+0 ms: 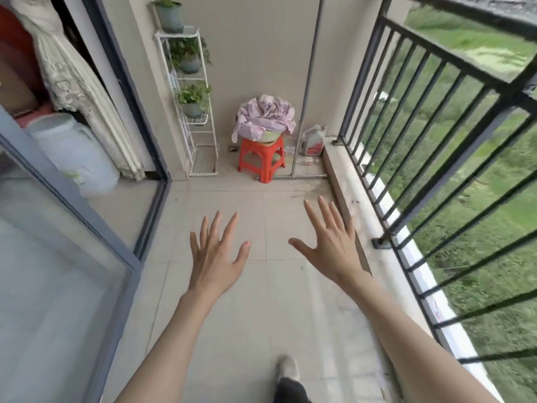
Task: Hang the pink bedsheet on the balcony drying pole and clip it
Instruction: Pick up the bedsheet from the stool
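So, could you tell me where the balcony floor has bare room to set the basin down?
The tiled floor between the glass door and the railing is bare in front of both hands. The far corner is crowded: plant rack, red stool with the bedsheet, a jug.

Pink-lilac bedsheet [266,114], faint print, heaped atop red-orange stool [261,158]. Left of stool: white wire rack [189,82], green plants in grey pots. Right of stool: black railing [436,117], green grass beyond. Floor tiles [232,315] beige.
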Motion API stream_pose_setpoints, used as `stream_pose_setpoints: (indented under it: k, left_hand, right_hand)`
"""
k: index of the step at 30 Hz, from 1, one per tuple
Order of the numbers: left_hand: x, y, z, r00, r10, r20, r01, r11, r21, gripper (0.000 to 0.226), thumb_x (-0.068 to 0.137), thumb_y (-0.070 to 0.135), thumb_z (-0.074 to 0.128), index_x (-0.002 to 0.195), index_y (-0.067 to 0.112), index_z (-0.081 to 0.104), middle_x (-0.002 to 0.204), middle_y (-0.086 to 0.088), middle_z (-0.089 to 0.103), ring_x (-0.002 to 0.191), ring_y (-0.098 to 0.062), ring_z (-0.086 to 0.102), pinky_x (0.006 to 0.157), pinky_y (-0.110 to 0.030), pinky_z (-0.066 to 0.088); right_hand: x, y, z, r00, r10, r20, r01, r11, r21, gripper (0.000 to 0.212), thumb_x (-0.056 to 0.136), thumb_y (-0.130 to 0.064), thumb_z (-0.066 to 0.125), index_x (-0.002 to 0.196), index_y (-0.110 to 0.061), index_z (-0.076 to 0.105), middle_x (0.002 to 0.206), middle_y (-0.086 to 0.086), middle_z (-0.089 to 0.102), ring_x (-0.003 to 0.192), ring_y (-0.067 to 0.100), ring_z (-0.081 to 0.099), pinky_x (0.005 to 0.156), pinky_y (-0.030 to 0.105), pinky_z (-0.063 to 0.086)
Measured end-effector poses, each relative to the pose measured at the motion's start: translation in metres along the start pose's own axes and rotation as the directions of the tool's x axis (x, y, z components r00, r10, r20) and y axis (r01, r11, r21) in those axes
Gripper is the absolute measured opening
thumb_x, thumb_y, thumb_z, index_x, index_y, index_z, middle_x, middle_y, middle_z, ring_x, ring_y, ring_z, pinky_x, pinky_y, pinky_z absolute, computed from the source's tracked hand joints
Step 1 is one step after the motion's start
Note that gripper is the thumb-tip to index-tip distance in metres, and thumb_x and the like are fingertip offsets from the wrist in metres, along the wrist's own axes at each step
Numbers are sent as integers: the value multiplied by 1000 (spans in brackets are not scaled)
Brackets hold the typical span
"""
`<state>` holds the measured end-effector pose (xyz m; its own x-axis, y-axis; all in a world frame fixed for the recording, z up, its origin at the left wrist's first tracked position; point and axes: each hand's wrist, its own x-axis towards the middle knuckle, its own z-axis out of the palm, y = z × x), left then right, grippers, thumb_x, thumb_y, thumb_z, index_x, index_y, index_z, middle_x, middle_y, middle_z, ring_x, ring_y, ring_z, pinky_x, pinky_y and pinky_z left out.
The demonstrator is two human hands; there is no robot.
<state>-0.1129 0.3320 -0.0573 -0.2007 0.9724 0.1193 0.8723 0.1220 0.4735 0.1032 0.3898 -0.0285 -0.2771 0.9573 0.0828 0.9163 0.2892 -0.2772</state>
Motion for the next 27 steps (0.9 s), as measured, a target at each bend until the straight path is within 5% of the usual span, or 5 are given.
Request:
stream_pose_setpoints:
  k: [18, 27]
  left_hand:
    - [437, -57, 7, 998, -39, -54, 40, 999, 28, 60, 92, 40, 45, 146, 29, 22, 156, -5, 13, 144, -26, 3, 115, -52, 8]
    - [647, -134, 49, 985, -44, 167, 40, 999, 28, 61, 94, 41, 41, 147, 31, 12, 158, -2, 3, 144, -22, -5, 116, -45, 1]
  right_hand:
    - [455, 10, 28, 996, -86, -5, 87, 994, 62, 83, 83, -62, 49, 147, -38, 2, 159, -5, -1, 145, 15, -7, 113, 54, -2]
    - [656, 6, 93, 995, 87, 44, -91, 992, 90, 83, 82, -63, 49, 148, -37, 6, 159, -5, 0, 146, 18, -2, 113, 55, 1]
